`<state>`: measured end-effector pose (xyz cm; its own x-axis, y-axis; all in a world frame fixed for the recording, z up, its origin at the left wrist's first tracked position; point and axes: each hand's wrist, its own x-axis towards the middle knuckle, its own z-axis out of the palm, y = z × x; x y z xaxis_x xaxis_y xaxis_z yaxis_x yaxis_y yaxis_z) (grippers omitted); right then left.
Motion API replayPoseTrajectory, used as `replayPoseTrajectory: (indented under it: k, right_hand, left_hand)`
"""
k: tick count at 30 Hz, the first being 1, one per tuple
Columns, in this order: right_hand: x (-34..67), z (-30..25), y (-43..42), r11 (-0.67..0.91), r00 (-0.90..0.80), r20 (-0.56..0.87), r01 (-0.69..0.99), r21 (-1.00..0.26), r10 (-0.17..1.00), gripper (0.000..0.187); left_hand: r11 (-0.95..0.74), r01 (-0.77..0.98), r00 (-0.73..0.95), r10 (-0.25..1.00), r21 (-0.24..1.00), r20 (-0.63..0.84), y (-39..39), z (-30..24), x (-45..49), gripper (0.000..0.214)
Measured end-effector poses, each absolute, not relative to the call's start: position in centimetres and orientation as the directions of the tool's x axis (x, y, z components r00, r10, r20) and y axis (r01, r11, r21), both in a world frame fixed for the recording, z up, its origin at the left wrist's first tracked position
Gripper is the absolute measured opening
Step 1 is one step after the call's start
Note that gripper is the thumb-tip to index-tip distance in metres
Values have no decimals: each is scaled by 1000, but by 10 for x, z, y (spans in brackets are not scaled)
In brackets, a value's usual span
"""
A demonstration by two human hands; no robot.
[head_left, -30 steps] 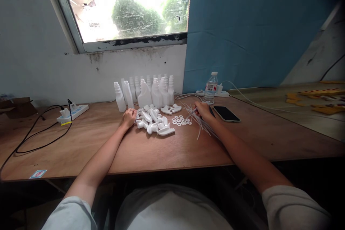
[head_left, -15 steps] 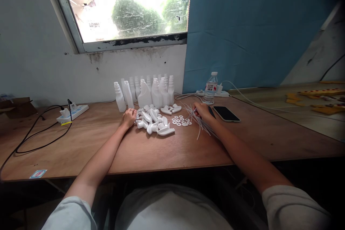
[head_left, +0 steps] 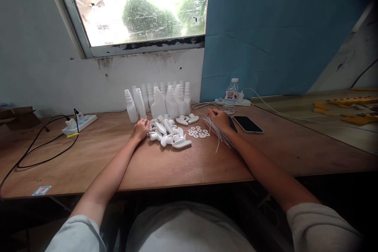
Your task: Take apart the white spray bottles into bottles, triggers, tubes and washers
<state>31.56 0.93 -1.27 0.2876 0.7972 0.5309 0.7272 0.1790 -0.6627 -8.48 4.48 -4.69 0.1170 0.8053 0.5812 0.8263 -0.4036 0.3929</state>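
Note:
My left hand [head_left: 141, 128] rests with curled fingers at the left edge of a heap of white spray-trigger heads [head_left: 169, 133]; what it grips, if anything, is hidden. My right hand [head_left: 221, 120] lies over a loose bunch of thin white tubes [head_left: 217, 133], its fingers pinched on one of them. Several small white washers [head_left: 199, 132] lie between the heap and the tubes. A cluster of white plastic bottles [head_left: 161, 100] stands behind the heap, by the wall.
A black phone [head_left: 248, 124] lies right of my right hand, a water bottle [head_left: 230, 96] behind it. A white power strip [head_left: 79, 123] with black cables sits at the left. The wooden table [head_left: 183, 161] ends near my body. Yellow parts [head_left: 354, 110] lie far right.
My right hand has shifted slightly back and up over the tubes. My left hand has stayed where it was.

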Motion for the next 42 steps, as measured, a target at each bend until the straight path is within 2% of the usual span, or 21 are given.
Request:
replayPoseTrajectory:
  k: [4,9,16,20,25,31,38,42]
  right_hand:
    - [316,-23,16,239,89,518,812,-532,851,25]
    - [321,-33,24,274,-70,429,857,-437,901,26]
    - [322,-35,25,281,-148,342,881,-380,928,27]
    - [321,-32,24,264,-129,344,885,-383,930,29]
    - [322,-30,24,242,-93,364,889,-390,927,25]
    - [321,-30,25,288,-128,388,876,-388,913,27]
    - [315,-21,14,488,-379,327,786,-381,866,22]
    - [313,-13,4,518,-460,237,754,-404,856,26]
  left_hand:
    - [-456,814,183,789,360,586,40,-44,-81,32]
    - [-523,800,295,770,294,566,28,-39,-71,37]
    - [-548,794,351,767,264,536,19,-33,-67,37]
    - [-554,783,349,768,284,536,20,-34,-67,34]
    - [-570,738,335,774,362,537,23,-34,-66,31]
    - [-579,630,303,797,518,522,21,-30,-65,37]
    - [-563,423,196,822,710,535,20,-30,-62,39]
    - [-536,249,119,844,807,523,20,-31,-53,44]
